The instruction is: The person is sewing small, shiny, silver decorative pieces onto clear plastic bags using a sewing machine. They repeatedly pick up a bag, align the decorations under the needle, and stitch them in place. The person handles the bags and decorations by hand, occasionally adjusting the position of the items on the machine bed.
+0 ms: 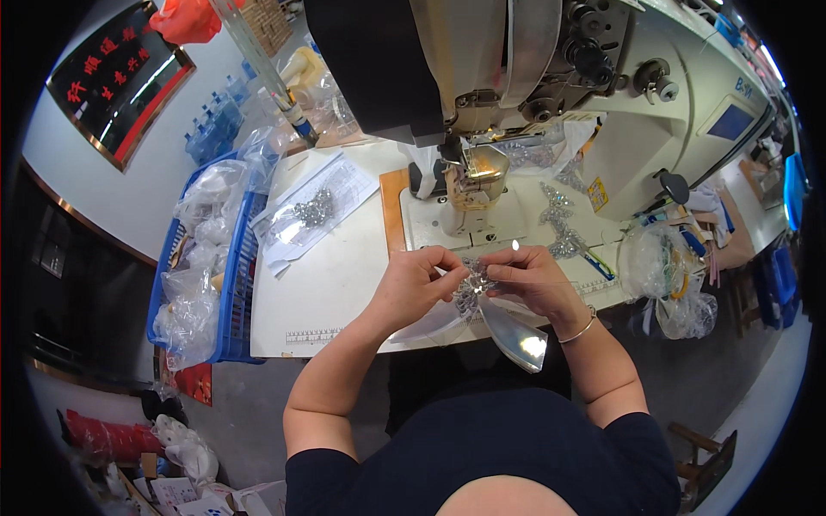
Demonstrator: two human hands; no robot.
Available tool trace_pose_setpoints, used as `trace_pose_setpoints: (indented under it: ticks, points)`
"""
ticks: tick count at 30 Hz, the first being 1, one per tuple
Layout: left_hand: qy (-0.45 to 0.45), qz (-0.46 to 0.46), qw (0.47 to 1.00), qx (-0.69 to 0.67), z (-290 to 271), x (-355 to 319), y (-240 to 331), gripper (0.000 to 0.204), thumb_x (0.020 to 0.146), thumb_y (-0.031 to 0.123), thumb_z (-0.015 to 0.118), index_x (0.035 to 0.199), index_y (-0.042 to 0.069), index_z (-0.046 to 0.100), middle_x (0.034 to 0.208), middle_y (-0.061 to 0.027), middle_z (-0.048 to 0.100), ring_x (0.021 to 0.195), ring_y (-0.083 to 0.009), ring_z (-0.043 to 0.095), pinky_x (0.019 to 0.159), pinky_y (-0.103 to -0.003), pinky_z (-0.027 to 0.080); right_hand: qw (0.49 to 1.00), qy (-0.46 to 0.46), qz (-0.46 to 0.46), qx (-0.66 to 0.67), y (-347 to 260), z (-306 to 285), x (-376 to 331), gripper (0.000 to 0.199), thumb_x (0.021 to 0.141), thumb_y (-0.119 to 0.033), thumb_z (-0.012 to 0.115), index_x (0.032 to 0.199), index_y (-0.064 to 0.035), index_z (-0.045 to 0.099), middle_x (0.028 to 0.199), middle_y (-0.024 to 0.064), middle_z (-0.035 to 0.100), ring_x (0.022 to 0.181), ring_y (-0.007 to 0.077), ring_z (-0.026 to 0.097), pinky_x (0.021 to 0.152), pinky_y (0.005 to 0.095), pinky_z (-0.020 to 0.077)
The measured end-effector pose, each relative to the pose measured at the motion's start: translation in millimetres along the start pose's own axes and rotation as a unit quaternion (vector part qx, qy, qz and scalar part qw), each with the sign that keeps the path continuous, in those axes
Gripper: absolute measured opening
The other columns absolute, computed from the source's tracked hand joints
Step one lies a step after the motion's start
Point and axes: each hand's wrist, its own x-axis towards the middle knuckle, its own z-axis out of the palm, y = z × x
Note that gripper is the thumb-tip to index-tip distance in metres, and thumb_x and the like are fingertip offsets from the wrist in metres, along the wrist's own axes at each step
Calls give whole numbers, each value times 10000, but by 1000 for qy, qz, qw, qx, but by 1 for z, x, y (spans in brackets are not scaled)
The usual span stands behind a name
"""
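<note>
Shirt (499, 430) nearest, I see left hand (415, 285) and right hand (540, 282) pinching silvery trim (467, 300), apparently steadying it, near the front edge of the table (323, 292).

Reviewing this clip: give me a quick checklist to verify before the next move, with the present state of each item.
1. Left hand gripping the silvery piece: ok, thumb and finger pinch it.
2. Right hand gripping it too: ok, from the other side.
3. Both hands away from the sewing machine needle: ok, they are nearer the person.
4. Shiny clear strip lying fully on the table: not ok, it hangs past the front edge.
5. Green-handled tool set down: ok, it lies to the right.
6. Needle raised: cannot tell, too small.
</note>
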Motion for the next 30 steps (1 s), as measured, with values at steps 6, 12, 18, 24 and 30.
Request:
trace_pose_setpoints:
  ticks: [6, 12, 18, 24, 30]
  points:
    - [13, 6, 1000, -3, 3, -3, -3, 140, 828, 109, 650, 828, -28, 625, 663, -43, 621, 552, -73, 582, 502, -212, 459, 1000, -14, -12, -5, -3, 2, -3, 240, 826, -43, 636, 1038, 69, 619, 943, 127, 650, 795, 164, 641, 710, 270, 563]
    - [29, 13, 999, -13, 6, -4, -6, 139, 824, 109, 653, 821, -28, 627, 661, -40, 620, 538, -61, 562, 490, -209, 448, 1000, -21, -4, 4, 2, -1, -3, 247, 827, -51, 637, 1045, 63, 616, 948, 120, 647, 818, 163, 637, 716, 282, 562]
    - [35, 18, 999, 2, 8, -6, -7, 105, 817, 72, 657, 794, -22, 614, 647, -16, 600, 538, -40, 537, 484, -191, 432, 1000, -20, -2, 24, 4, 1, -6, 238, 826, -43, 627, 1025, 83, 597, 918, 161, 648, 770, 207, 653, 690, 302, 566]
    - [27, 25, 999, 7, 7, -7, -5, 78, 807, 35, 659, 786, -21, 608, 631, 1, 590, 546, -20, 528, 483, -175, 419, 998, -53, 13, 31, 3, -4, -8, 232, 831, -78, 640, 1027, 46, 622, 948, 113, 645, 822, 170, 637, 722, 291, 558]
    - [26, 33, 999, 10, 8, -6, -5, 52, 787, 11, 652, 768, -16, 611, 615, 12, 585, 544, -11, 522, 488, -172, 414, 997, -67, 7, 31, 3, -7, -8, 261, 847, -99, 620, 1057, 54, 602, 971, 120, 641, 834, 189, 635, 733, 323, 555]
